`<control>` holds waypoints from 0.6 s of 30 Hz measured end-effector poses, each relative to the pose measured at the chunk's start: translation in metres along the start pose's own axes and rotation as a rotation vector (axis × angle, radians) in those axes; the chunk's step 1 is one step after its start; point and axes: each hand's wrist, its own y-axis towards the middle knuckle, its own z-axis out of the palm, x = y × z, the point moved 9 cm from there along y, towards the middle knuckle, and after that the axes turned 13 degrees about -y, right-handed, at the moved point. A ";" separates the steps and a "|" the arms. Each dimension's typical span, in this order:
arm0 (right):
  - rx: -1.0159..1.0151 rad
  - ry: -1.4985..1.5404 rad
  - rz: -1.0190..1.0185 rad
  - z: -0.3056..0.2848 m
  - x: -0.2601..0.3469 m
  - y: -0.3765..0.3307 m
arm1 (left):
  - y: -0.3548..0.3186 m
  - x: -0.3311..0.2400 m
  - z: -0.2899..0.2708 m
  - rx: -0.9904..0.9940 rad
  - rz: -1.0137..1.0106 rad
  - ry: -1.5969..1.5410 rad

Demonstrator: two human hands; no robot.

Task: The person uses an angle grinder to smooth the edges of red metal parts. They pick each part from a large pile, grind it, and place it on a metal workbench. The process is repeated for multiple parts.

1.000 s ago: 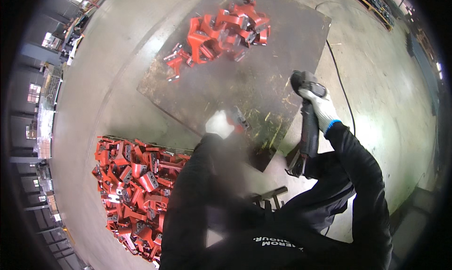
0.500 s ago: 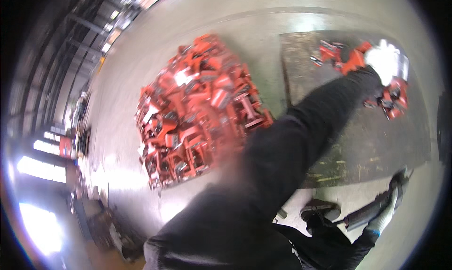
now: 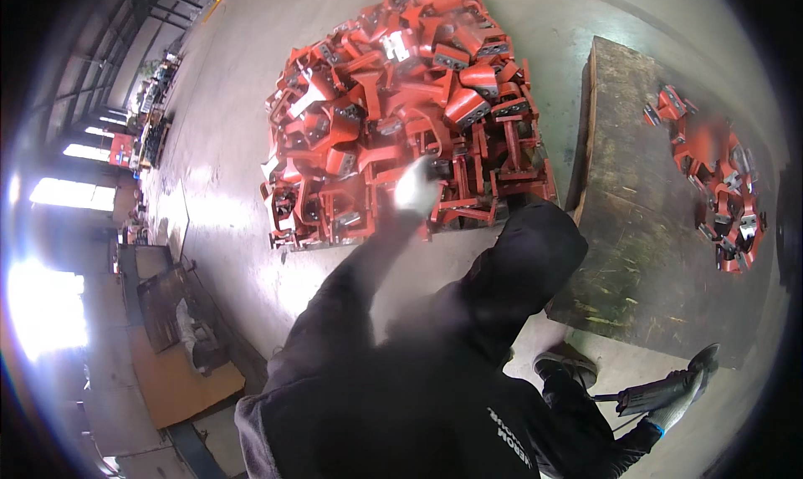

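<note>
My left hand, in a white glove, reaches to the near side of a large heap of red metal brackets. Motion blurs its fingers, so I cannot make out whether they grip a bracket. Low on the right, my gloved right hand is closed around a dark angle grinder, its round head pointing up and to the right. More red brackets with bare metal faces lie in a curved row on a dark worn tabletop. A blurry patch covers part of that row.
A cord hangs by the grinder, near a dark shoe on the pale floor. My black-clad body fills the lower middle. At the lower left are brown board and dark equipment; bright windows and stored goods line the left side.
My left hand has moved from the brackets on the tabletop leftward to the heap. The view has shifted, with the heap now higher in it. The grinder remains in my right hand.
</note>
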 end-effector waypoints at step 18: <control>0.026 -0.105 -0.102 0.025 0.000 0.004 | -0.095 0.317 -0.168 -0.400 -0.488 0.255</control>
